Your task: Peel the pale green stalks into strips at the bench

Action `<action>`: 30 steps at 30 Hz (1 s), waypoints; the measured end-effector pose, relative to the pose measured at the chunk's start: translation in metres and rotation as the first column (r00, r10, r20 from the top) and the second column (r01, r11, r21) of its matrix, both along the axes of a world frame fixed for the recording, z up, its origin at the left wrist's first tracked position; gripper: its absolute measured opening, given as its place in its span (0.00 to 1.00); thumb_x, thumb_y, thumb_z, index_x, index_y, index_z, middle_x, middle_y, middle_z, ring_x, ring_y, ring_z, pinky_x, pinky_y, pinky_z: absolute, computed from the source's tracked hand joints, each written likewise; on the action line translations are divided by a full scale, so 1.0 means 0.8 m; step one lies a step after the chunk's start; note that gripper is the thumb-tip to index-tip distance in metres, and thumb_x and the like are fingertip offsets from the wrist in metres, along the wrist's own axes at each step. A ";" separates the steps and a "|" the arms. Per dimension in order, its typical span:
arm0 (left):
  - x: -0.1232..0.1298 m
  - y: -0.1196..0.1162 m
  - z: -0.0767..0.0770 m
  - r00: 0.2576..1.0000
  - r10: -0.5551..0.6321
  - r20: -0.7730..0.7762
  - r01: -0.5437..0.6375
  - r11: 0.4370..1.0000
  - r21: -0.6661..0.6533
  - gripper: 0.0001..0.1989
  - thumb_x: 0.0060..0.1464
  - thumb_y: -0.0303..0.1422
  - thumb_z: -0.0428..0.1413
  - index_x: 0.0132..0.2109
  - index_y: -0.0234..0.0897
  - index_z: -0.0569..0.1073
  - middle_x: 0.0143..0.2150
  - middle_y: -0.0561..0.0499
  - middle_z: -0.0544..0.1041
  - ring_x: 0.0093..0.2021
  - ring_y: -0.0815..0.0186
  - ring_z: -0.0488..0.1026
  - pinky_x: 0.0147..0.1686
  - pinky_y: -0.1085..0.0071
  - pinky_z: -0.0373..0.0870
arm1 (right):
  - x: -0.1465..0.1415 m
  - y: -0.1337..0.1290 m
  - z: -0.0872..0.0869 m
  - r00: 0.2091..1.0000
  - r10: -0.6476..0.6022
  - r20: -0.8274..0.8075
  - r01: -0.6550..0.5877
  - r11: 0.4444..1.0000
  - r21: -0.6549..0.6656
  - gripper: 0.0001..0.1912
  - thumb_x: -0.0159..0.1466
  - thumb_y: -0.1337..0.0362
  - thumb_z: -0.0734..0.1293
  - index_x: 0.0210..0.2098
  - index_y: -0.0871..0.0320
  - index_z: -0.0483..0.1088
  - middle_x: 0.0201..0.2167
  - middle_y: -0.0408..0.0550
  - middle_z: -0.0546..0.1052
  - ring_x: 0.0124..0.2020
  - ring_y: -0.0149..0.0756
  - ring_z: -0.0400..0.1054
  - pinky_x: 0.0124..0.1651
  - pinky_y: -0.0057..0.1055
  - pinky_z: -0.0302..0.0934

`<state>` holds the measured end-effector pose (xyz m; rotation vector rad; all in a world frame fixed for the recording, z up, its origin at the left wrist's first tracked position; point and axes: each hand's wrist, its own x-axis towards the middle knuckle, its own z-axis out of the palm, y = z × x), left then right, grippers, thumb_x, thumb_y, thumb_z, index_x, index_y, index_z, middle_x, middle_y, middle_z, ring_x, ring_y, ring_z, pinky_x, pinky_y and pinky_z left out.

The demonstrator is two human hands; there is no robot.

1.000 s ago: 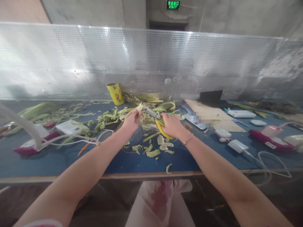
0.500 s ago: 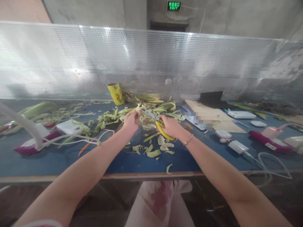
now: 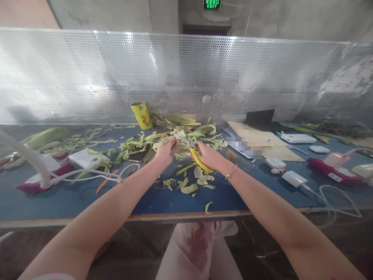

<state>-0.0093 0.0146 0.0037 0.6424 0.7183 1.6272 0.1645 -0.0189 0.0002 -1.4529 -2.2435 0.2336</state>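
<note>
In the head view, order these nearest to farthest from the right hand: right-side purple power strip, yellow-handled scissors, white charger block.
1. Yellow-handled scissors, in the right hand.
2. White charger block, right of it.
3. Purple power strip, farther right.

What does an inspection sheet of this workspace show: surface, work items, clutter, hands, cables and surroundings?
Surface: blue tabletop, littered with plant scraps.
Work items: yellow-handled scissors, blades against a pale green piece.
Clutter: tilted yellow roll at the back; orange strip on the left; papers and white charger on the right.
Hands: left hand holds the pale piece; right hand grips the scissors.
Cables: white cables loop near the left forearm; more trail from the charger. Magenta power strip on the right, another on the left.
Surroundings: perforated screen behind, lit exit sign above.
Liquid on tabletop: nothing seen.
</note>
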 end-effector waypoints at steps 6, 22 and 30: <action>0.000 0.000 -0.003 0.998 -0.018 -0.060 0.020 0.999 0.042 0.10 0.47 0.17 0.54 0.26 0.34 0.63 0.22 0.56 0.70 0.27 0.77 0.73 0.36 0.82 0.72 | -0.003 0.001 0.001 1.000 -0.004 -0.015 0.004 1.000 -0.024 0.28 0.62 0.44 0.56 0.51 0.59 0.60 0.46 0.55 0.73 0.43 0.41 0.70 0.41 0.31 0.59; 0.004 -0.007 0.001 0.997 -0.040 -0.061 0.043 0.998 0.047 0.11 0.46 0.17 0.56 0.25 0.33 0.63 0.22 0.57 0.69 0.27 0.77 0.74 0.35 0.83 0.72 | -0.009 -0.006 0.008 0.991 -0.088 0.102 0.082 0.995 0.060 0.25 0.63 0.43 0.52 0.38 0.57 0.66 0.31 0.51 0.76 0.35 0.42 0.72 0.32 0.29 0.57; 0.001 -0.004 0.000 0.995 -0.061 -0.075 0.065 0.997 0.040 0.10 0.47 0.17 0.55 0.26 0.34 0.63 0.22 0.57 0.69 0.27 0.77 0.74 0.34 0.83 0.72 | 0.007 -0.003 0.019 0.968 -0.234 0.087 0.217 0.961 0.174 0.27 0.64 0.43 0.49 0.38 0.57 0.65 0.30 0.52 0.76 0.32 0.41 0.72 0.30 0.29 0.55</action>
